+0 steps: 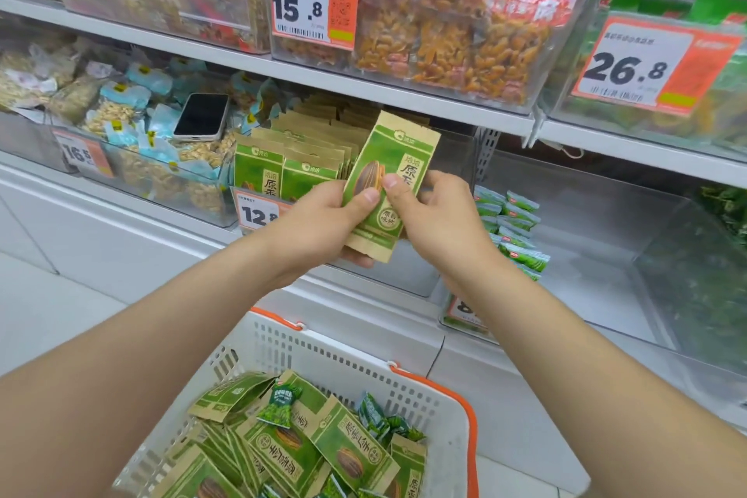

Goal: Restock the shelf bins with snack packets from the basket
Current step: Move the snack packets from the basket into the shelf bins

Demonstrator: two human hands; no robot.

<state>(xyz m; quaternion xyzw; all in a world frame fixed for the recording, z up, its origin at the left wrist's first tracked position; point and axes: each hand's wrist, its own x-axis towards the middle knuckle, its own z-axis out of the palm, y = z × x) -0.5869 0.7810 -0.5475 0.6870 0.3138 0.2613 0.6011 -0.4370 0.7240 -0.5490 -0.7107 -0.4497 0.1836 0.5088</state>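
Packet (pixel 393 158) between left hand (pixel 323 223), right hand (pixel 438 214)

Head view, angled down, close to shelf bins (pixel 404 158), basket (pixel 364 372)

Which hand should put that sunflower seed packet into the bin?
Probably the right hand: it pinches the sunflower seed packet higher up, beside the bin's emptier end. The left hand only grips its bottom.

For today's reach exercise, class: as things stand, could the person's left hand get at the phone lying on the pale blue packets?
Probably yes, once freed: the phone lies uncovered atop the blue packets, left of the left hand, but that hand now grips the green packet.
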